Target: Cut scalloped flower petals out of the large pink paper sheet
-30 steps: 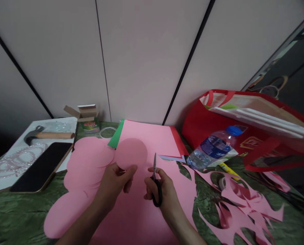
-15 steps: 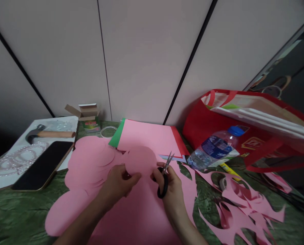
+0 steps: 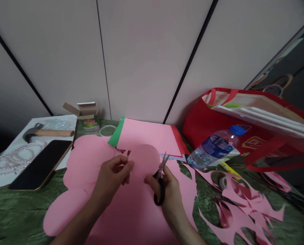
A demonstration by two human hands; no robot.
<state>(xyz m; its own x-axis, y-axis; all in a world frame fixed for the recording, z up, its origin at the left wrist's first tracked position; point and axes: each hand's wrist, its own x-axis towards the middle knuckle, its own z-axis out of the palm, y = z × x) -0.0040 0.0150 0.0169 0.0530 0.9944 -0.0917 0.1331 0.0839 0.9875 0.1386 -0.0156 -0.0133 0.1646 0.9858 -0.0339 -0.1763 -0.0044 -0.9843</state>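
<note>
My left hand (image 3: 117,173) pinches the left edge of a round piece of pink paper (image 3: 145,158) between thumb and fingers. Black-handled scissors (image 3: 161,183) sit in my right hand (image 3: 168,185), their blades slightly apart and pointing up and away, close to the paper's right edge. Beneath both hands lies a large pink sheet (image 3: 139,214). To the left, several pink paper rounds (image 3: 87,160) overlap in a pile, with a pink oval (image 3: 63,211) nearer me.
Pink offcuts (image 3: 244,204) litter the right side. Behind them a water bottle (image 3: 215,146) leans by a red bag (image 3: 195,119). Coloured sheets (image 3: 149,134) lie at the back. A phone (image 3: 43,165), a hammer (image 3: 52,132) and an opened small box (image 3: 90,123) are at left.
The round paper has come up and shows more fully between my hands. My left hand has shifted slightly left and up; the scissors have moved a little left and lower.
</note>
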